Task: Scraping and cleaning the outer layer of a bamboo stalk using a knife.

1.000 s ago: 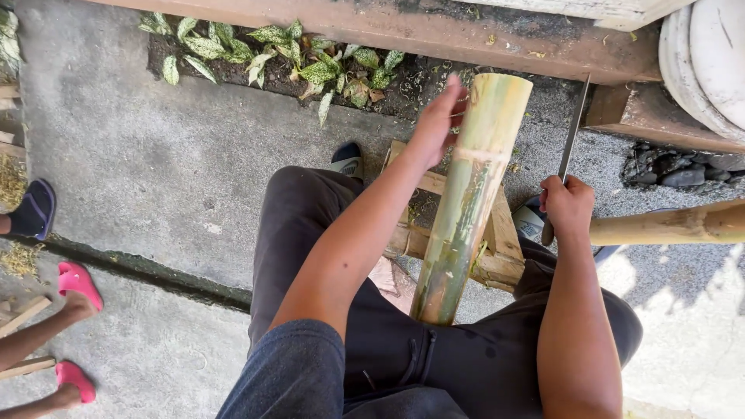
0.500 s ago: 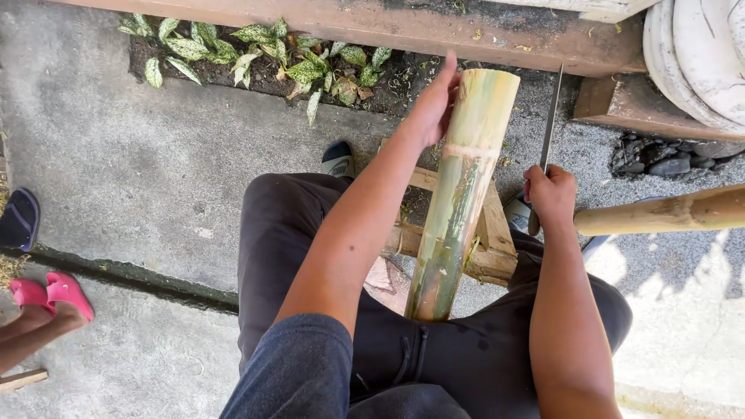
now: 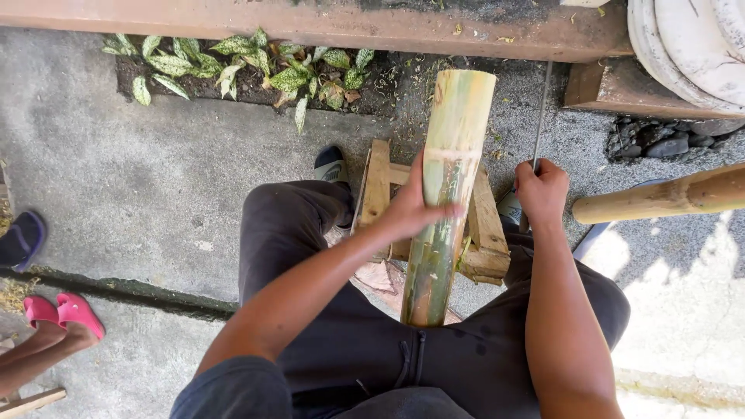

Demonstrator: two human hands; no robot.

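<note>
While the left hand [image 3: 415, 208] wraps the upright green bamboo section [image 3: 448, 186], bracing it against the wooden stand [image 3: 485, 233], the right hand [image 3: 541, 190] grips a long blade [image 3: 540, 116] clear beside it.

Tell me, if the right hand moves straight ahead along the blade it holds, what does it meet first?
The right hand points its thin metal blade up-frame. Likely first contact is the gravelly concrete ground just before the reddish wooden beam; depth is unclear. The bamboo section lies beside that line.
</note>
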